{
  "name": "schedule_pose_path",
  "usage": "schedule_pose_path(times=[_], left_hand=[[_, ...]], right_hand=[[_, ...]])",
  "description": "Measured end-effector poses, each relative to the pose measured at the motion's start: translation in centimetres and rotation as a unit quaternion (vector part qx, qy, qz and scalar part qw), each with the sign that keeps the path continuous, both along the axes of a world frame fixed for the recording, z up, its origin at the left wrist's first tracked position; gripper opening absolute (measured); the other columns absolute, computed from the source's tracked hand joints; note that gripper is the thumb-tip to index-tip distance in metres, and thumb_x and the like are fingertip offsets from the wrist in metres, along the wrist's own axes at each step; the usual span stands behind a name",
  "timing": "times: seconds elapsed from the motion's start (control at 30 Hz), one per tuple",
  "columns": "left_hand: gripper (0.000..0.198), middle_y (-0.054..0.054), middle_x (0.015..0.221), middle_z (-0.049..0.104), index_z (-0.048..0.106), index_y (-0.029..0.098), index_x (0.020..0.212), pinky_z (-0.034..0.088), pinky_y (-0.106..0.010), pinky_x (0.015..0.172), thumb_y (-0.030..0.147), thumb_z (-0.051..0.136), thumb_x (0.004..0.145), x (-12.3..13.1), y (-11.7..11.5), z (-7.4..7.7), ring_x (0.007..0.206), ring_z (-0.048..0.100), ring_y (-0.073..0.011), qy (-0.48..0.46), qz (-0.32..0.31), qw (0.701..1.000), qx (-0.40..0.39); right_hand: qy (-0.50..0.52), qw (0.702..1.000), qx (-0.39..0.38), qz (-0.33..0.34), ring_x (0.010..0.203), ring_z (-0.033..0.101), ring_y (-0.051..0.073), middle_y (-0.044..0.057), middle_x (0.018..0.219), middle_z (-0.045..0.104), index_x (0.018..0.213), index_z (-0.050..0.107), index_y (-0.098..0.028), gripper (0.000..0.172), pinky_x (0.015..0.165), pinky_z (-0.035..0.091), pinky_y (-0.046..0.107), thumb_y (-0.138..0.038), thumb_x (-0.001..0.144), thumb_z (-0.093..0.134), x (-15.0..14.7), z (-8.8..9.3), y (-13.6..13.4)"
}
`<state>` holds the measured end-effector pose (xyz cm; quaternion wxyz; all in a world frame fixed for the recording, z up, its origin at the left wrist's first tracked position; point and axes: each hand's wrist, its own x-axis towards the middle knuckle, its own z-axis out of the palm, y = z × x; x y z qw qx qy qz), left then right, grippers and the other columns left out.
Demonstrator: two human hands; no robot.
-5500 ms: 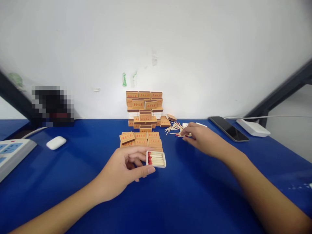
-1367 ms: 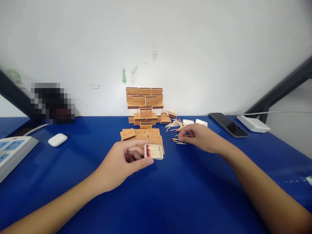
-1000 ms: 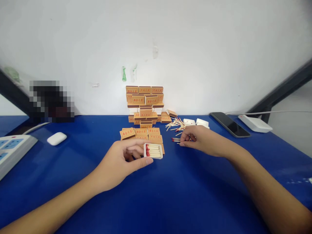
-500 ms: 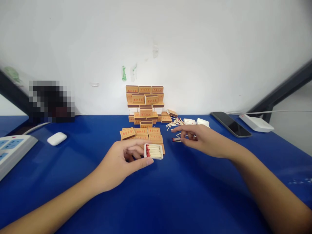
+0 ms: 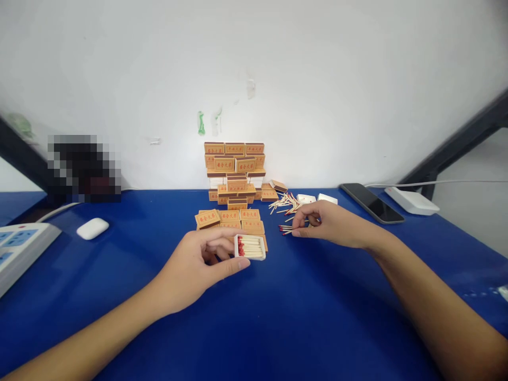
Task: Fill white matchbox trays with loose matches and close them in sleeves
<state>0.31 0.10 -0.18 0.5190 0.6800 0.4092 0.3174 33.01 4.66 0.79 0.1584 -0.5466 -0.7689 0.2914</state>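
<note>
My left hand (image 5: 194, 270) grips an open white matchbox tray (image 5: 250, 247) filled with red-tipped matches, thumb and fingers on its left end, resting on the blue table (image 5: 254, 317). My right hand (image 5: 327, 225) pinches a few red-tipped matches (image 5: 286, 229) lying on the table just right of the tray. Behind that hand lies a loose pile of matches (image 5: 283, 203). Flat orange matchboxes (image 5: 230, 218) lie just beyond the tray.
A tall stack of orange matchboxes (image 5: 235, 169) stands against the white wall. Two white empty trays (image 5: 317, 199) lie behind my right hand. A black phone (image 5: 371, 202) and white adapter (image 5: 413, 200) sit right; a white earbud case (image 5: 92, 228) and power strip (image 5: 18, 248) sit left.
My right hand drew a few matches from the pile toward the tray, spread its fingers for a moment, then closed on them again. My left hand and the tray stayed put.
</note>
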Motion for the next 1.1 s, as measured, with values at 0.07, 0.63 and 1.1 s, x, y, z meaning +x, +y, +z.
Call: schedule_pose_path(times=[0.07, 0.63, 1.1], left_hand=[[0.04, -0.001, 0.079, 0.072, 0.078, 0.018, 0.116, 0.046, -0.026, 0.058, 0.041, 0.085, 0.085, 0.0, 0.0, 0.0, 0.063, 0.062, -0.0136, -0.001, 0.0, 1.0, 0.002], [0.043, -0.001, 0.08, 0.073, 0.078, 0.02, 0.123, 0.047, -0.026, 0.059, 0.041, 0.084, 0.086, -0.1, 0.3, -0.4, 0.063, 0.062, -0.0133, -0.004, -0.007, 1.0, 0.002], [0.041, 0.0, 0.079, 0.072, 0.078, 0.021, 0.12, 0.046, -0.025, 0.057, 0.041, 0.085, 0.085, 0.0, 0.3, -0.2, 0.062, 0.061, -0.0123, -0.003, -0.004, 1.0, -0.001]], right_hand=[[-0.014, 1.0, 0.01, 0.001, 0.062, 0.046, 0.015, 0.002, 0.075, 0.069, 0.081, 0.079, -0.023, 0.023, 0.058, 0.035, 0.031, -0.046, 0.082, 0.078, -0.3, -0.1, 0.0], [-0.056, 0.998, 0.001, 0.005, 0.077, 0.059, 0.021, 0.006, 0.085, 0.067, 0.086, 0.07, -0.021, 0.029, 0.065, 0.041, 0.033, -0.049, 0.093, 0.067, -0.6, -1.2, 0.0], [-0.083, 0.996, -0.024, 0.024, 0.073, 0.06, 0.021, 0.005, 0.08, 0.067, 0.085, 0.064, -0.021, 0.026, 0.064, 0.043, 0.034, -0.043, 0.098, 0.058, -1.0, -0.6, -0.7]])
